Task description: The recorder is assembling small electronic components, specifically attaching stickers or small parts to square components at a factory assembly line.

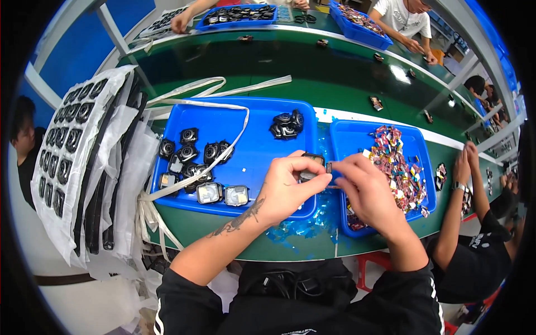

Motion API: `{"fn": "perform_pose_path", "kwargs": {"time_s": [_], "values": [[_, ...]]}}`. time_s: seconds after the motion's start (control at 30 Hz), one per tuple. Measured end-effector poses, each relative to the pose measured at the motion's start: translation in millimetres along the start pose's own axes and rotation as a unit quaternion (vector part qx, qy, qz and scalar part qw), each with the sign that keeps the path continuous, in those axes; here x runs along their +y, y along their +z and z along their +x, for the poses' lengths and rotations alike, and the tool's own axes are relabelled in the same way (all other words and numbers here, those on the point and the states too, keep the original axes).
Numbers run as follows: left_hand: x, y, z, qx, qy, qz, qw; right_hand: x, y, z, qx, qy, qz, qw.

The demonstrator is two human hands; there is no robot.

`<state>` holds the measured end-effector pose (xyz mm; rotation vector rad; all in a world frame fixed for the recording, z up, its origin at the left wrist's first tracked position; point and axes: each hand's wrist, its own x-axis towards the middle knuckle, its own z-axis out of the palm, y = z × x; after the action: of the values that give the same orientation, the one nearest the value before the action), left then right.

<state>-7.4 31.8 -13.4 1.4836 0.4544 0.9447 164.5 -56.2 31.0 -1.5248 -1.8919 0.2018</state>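
Observation:
My left hand (293,184) is closed around a black watch case (314,158), holding it above the gap between two blue trays. Beside it, my right hand (364,187) has its thumb and fingers pinched at a tiny part by the case's edge; the part is too small to make out. The left blue tray (251,109) contains a group of black watch cases (210,152) and two with pale, filmed faces (236,195). More black cases (286,124) are piled in its far right corner. Small multicoloured electronic parts (396,167) are heaped in the right blue tray (343,131).
Stacked sheets of watch cases (64,139) stand at the left. White strapping (245,120) lies across the left tray. Blue film scraps (301,229) litter the green table. Beyond, a green conveyor (335,75) carries small parts. Co-workers' hands (462,167) are at the right and far side.

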Motion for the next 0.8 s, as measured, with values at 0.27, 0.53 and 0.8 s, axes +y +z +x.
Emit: {"fn": "perform_pose_path", "kwargs": {"time_s": [0.27,0.53,0.8], "values": [[12,1,-8,-0.039,-0.217,-0.217,0.951,-4,-10,8,-0.002,0.06,0.055,0.997],[14,-2,-4,-0.051,-0.237,-0.238,0.941,1,-12,9,-0.006,0.064,0.116,0.991],[13,2,-5,-0.07,-0.194,-0.193,0.959,3,-6,-5,0.014,0.169,0.472,0.865]]}}
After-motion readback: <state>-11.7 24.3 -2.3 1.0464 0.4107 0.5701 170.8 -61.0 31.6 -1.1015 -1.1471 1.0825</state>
